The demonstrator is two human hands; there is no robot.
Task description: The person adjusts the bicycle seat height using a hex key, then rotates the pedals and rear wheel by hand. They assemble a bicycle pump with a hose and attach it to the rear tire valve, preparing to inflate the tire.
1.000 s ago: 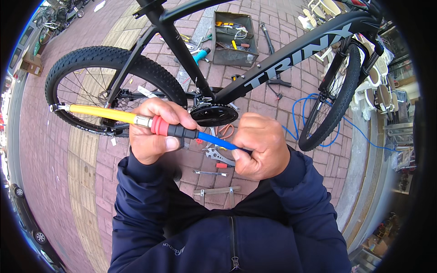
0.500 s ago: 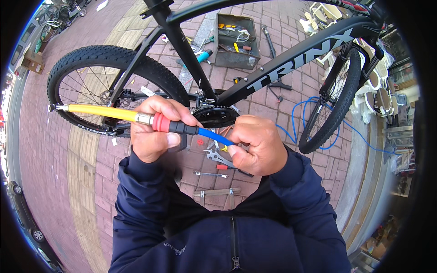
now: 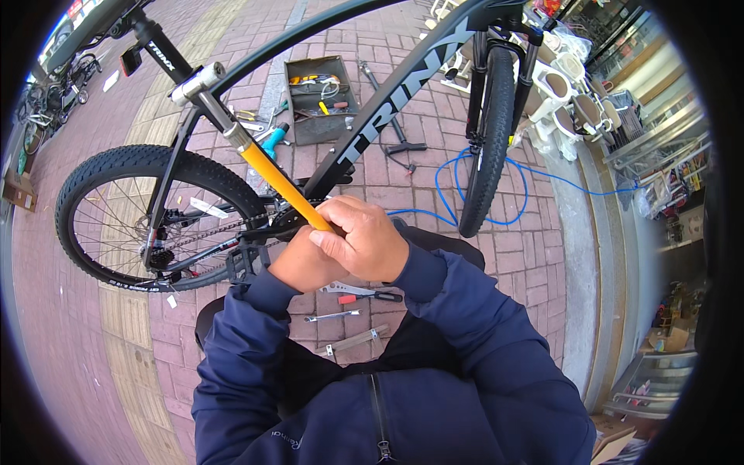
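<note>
A yellow air hose (image 3: pixel 283 180) with a silver metal chuck (image 3: pixel 199 85) slants up and to the left from my hands, in front of the bicycle frame (image 3: pixel 399 97). My right hand (image 3: pixel 364 236) is closed around its lower end, thumb pressed along it. Tucked against and partly behind it, my left hand (image 3: pixel 304 262) grips the same end, with most of its fingers covered. The red and black coupling is hidden within the hands. A blue hose (image 3: pixel 422 213) runs out on the ground to the right.
A toolbox (image 3: pixel 319 130) with several tools lies beyond the frame. The rear wheel (image 3: pixel 62 213) stands at left, the front wheel (image 3: pixel 490 155) at right. Near my legs lie a wrench (image 3: pixel 333 316) and a red-ended tool (image 3: pixel 372 297). White chairs (image 3: pixel 554 81) are piled at the far right.
The yellow hose has swung from nearly level to a steep slant, its metal end rising. My hands have come together, my right moving left over the coupling. The view has shifted right.
</note>
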